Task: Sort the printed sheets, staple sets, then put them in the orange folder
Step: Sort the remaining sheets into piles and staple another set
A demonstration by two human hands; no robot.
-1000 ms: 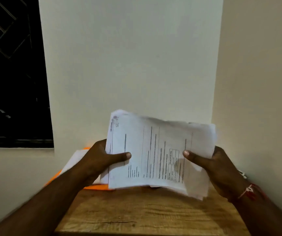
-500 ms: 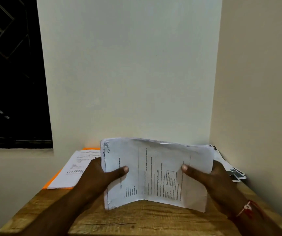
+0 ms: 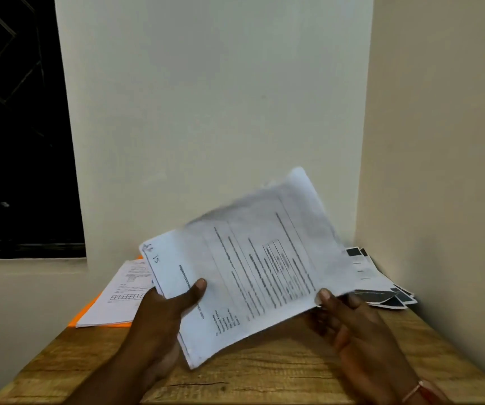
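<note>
Swung up toward one o'clock, the printed sheets tilt midair, left hand pinching one edge, right hand seemingly pinching the other; probably turning for stapling. Orange folder lies at ten o'clock.

hands bare | forearms no sleeves | R wrist: red/orange thread band

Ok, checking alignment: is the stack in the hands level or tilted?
Tilted: the printed sheets, held by left hand and right hand, slope up rightward.
</note>
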